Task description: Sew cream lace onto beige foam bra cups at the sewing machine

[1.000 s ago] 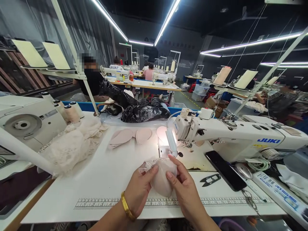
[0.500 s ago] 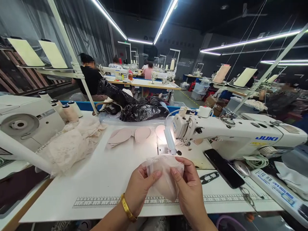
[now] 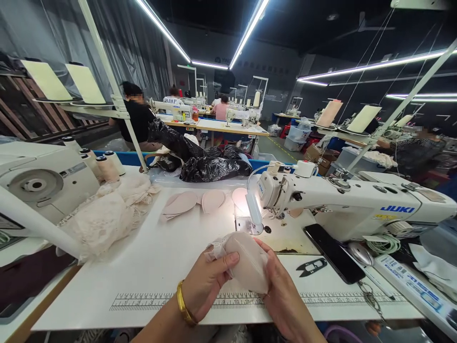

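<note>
A pale beige bra cup (image 3: 247,262) with sheer lace fabric (image 3: 217,247) along its left side is held up between my hands over the table's front. My left hand (image 3: 210,276) is closed on its left edge, thumb laid on the front. My right hand (image 3: 280,288) grips the right edge, its fingers partly hidden behind the cup. Just beyond stands a white sewing machine (image 3: 342,195) with its lamp lit over the needle plate (image 3: 246,225). Several flat beige cup pieces (image 3: 182,204) lie on the table to the left of the needle.
Thread snips (image 3: 312,267) and a black phone (image 3: 333,252) rest right of my hands. Heaped lace (image 3: 103,219) and thread cones (image 3: 107,169) lie at left. Behind the table is a black plastic bag (image 3: 214,164). A printed ruler (image 3: 143,301) runs along the front edge.
The cup has been turned so its smooth rounded face shows, with the lace gathered toward my left hand. My right thumb has moved from the front to the cup's right edge.
</note>
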Demonstrator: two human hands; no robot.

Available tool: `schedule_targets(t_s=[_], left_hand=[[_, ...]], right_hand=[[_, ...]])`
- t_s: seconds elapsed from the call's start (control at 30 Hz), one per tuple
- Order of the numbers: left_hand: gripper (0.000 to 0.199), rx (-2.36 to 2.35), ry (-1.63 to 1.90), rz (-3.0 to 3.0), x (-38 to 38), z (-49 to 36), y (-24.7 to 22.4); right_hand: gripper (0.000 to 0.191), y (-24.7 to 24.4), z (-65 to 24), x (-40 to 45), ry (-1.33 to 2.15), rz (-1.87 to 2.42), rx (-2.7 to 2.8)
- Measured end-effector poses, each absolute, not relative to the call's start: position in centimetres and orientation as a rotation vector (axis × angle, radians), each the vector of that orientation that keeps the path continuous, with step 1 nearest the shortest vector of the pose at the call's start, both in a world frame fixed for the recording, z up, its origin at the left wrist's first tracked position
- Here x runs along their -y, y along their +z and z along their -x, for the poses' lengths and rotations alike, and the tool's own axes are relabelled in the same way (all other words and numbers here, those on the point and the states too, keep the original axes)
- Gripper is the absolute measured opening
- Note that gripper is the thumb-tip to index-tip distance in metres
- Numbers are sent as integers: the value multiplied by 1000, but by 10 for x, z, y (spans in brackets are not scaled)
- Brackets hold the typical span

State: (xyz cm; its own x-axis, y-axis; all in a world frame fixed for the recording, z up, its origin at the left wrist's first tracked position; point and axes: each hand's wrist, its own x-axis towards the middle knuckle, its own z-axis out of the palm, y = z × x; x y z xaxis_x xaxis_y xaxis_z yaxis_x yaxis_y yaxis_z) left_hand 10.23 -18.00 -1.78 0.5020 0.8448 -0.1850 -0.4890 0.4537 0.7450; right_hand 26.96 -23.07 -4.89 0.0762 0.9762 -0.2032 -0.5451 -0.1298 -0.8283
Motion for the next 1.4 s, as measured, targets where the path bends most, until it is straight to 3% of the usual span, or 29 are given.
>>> schedule_targets(t_s=[0.13, 0.33, 0.5, 0.8, 1.07, 1.4], left_hand=[[49, -682, 977, -590, 174, -106, -16], [50, -760, 1062, -523, 170, -111, -16], [52, -812, 1106, -544, 171, -115, -16], [38, -692, 1133, -581, 170, -118, -9], [44, -865, 1104, -768, 167, -118, -13], [50, -872, 1107, -811, 164, -116, -7]], right_hand=[[88, -48, -264, 233, 1371, 987, 601], [92, -58, -262, 227, 1310, 1040, 617], [86, -58, -270, 221, 1320, 1006, 615], [80, -66, -274, 213, 1289, 988, 602], [84, -60, -274, 215, 1263, 956, 572], [75, -52, -266, 219, 1290, 941, 530]])
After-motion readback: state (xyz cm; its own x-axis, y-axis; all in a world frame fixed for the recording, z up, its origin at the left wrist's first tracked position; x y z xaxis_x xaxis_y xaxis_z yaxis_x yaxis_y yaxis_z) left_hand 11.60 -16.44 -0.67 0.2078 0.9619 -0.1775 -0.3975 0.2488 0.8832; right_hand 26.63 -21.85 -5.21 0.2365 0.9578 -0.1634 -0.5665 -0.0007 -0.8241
